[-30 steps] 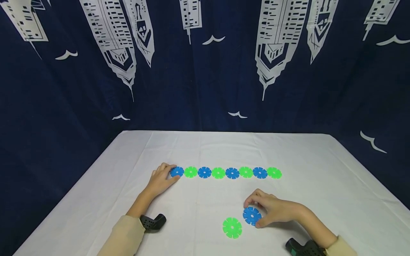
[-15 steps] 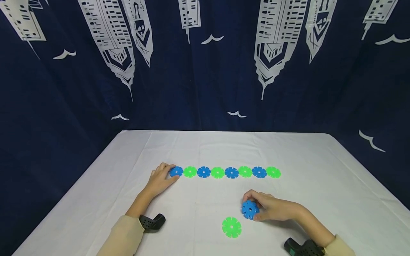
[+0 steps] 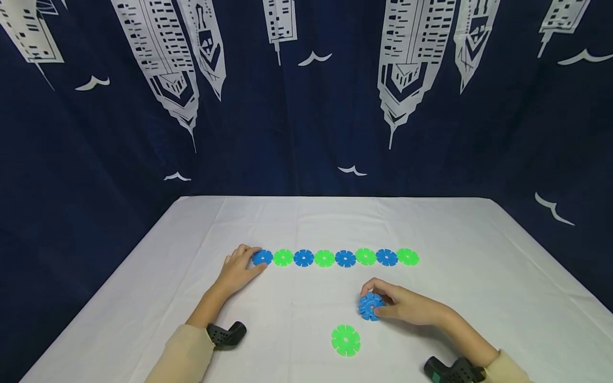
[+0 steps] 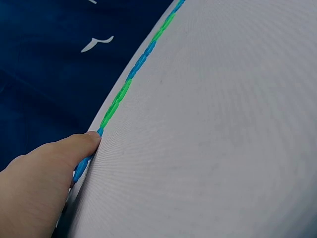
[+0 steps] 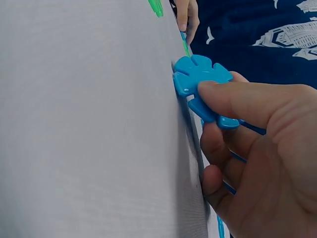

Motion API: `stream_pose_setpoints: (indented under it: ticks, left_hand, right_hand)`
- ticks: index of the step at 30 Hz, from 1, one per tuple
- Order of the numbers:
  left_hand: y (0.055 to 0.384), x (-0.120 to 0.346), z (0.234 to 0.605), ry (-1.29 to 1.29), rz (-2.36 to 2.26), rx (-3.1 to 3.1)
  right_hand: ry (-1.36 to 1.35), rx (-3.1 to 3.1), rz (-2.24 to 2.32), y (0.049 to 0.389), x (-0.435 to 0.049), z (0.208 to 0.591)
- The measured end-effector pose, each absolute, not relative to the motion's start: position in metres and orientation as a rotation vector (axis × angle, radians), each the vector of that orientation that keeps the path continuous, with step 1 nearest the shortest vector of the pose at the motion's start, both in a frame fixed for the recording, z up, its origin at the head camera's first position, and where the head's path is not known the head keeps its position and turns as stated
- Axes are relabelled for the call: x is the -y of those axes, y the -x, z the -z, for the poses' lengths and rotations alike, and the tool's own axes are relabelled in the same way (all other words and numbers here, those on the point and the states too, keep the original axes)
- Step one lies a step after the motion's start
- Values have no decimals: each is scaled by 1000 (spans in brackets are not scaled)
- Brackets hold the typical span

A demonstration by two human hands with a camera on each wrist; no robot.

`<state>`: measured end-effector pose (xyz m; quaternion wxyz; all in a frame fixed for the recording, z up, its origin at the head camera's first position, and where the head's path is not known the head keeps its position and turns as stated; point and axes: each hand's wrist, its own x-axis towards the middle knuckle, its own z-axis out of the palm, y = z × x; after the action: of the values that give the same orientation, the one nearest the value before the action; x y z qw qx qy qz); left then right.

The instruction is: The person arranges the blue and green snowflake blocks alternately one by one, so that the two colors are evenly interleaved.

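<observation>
Eight-petalled plastic discs, blue and green by turns, form a straight row across the white cloth in the head view. At its left end my left hand (image 3: 235,272) holds the edges of the first blue disc (image 3: 263,258) between thumb and index finger. My right hand (image 3: 407,304), nearer the front, pinches another blue disc (image 5: 194,74), its thumb lying over the face. That disc appears tilted in the right wrist view, and the thumb covers part of it. A single green disc (image 3: 346,340) lies flat on the cloth, in front of the right hand.
The row ends on the right with a green disc (image 3: 408,257). White cloth (image 3: 306,223) covers the table. Behind it hangs a dark blue curtain (image 3: 297,133) printed with white buildings and birds. Each wrist carries a black camera mount (image 3: 227,335).
My right hand has lifted its blue disc from beside the loose green one and moved it slightly away from me, turning it. My left hand stays at the row's left end.
</observation>
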<state>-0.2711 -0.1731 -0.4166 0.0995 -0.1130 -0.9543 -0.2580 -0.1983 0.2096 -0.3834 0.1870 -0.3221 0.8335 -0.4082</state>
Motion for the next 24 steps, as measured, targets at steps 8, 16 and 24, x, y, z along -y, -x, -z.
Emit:
stream_pose_setpoints:
  ticks: [8,16,24]
  left_hand:
    - [270,172,415,347,793,2809]
    - [271,173,415,342,796,2809]
    - [271,173,416,333,777,2820]
  right_hand:
    - [848,-2408,1176,199,-212,381]
    - [799,-2445,1247,203,-217,376]
    - [671,-2571,1374,210,-226,375]
